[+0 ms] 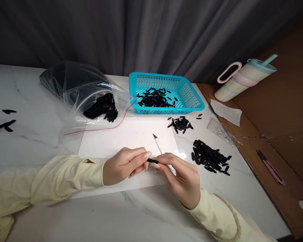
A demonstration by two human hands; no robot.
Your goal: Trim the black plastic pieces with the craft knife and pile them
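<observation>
Between the fingertips of both hands is a small, slim black piece (pixel 153 161), pointed like the loose ones nearby; its exact kind I cannot make out. My left hand (pixel 128 163) pinches its left end, and my right hand (pixel 179 175) pinches its right end. Below them lies a white sheet of paper (pixel 126 137). A craft knife (pixel 159 143) with a whitish handle rests on the sheet, its blade pointing away and its lower part running behind my right hand. Right of that hand is a pile of black pieces (pixel 209 156).
A blue plastic basket (pixel 198 107) holding black pieces stands at the back. To its left lies an open clear bag (pixel 78 84) of black pieces with a red strip. A smaller pile (pixel 181 124) sits before the basket. At right are a tumbler (pixel 242 82) and pink-handled snips (pixel 271 169).
</observation>
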